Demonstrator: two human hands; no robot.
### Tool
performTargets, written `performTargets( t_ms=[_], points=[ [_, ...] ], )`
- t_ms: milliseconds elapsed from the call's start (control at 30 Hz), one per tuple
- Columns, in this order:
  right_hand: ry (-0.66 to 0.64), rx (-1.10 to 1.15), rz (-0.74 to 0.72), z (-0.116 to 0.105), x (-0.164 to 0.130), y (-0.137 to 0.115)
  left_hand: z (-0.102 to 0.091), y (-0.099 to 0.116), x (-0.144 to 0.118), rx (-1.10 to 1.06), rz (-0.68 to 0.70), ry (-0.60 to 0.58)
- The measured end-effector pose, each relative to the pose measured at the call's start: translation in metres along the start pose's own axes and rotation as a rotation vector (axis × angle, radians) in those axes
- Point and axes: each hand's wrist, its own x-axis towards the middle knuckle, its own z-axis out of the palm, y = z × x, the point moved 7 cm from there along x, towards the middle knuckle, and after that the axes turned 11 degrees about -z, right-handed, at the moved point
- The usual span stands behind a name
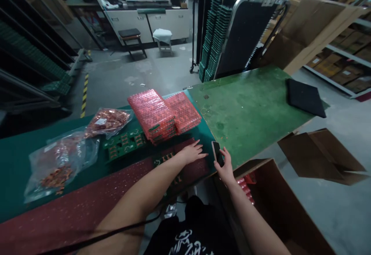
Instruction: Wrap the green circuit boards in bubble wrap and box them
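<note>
My right hand (225, 166) grips a smartphone (217, 153) with a dark screen, at the seam between the teal mat and the green table. My left hand (193, 153) rests with fingers spread on a dark red mat (124, 183), holding nothing. Beneath my left forearm lies a green circuit board (164, 158) with copper-coloured parts, partly hidden. Beyond my left hand are two stacks of pink bubble-wrap packs, a taller stack (152, 110) and a lower stack (183, 110). Another green board panel (123, 145) lies left of them.
Clear plastic bags (108, 120) (58, 170) of copper-coloured parts lie on the left. An open cardboard box (278, 193) with pink wrap inside stands below the green table (243, 108) at right. A black flat item (305, 97) lies at its far end; a wheeled rack (240, 34) stands behind.
</note>
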Motion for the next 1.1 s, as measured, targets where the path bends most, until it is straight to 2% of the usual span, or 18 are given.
performTargets(
  t_ms=[67,167,300,433,533,633,833,967,1100],
  points=[
    [0.013,-0.018,-0.013,-0.001,-0.002,0.0,-0.002,0.004,0.002,0.064,0.016,0.014],
    [0.002,-0.031,-0.031,-0.002,-0.005,0.0,-0.007,0.007,-0.003,0.189,0.053,0.109],
    [-0.059,-0.048,-0.12,0.003,-0.006,-0.013,-0.014,0.006,-0.025,0.306,0.065,0.266],
    [-0.14,-0.053,-0.213,0.021,-0.005,-0.031,-0.022,0.004,-0.052,0.339,0.038,0.361],
    [-0.146,-0.066,-0.239,0.031,-0.002,-0.039,-0.028,0.002,-0.066,0.344,-0.041,0.394],
    [-0.138,-0.092,-0.257,0.031,0.003,-0.045,-0.031,-0.002,-0.074,0.343,-0.146,0.406],
    [-0.164,-0.148,-0.34,0.03,0.013,-0.073,-0.015,-0.007,-0.084,0.273,-0.258,0.338],
    [-0.253,-0.2,-0.39,0.056,0.009,-0.081,-0.017,-0.01,-0.105,0.18,-0.339,0.454],
    [-0.427,-0.315,-0.427,0.09,-0.005,-0.065,-0.017,-0.015,-0.143,0.05,-0.565,0.546]
  ],
)
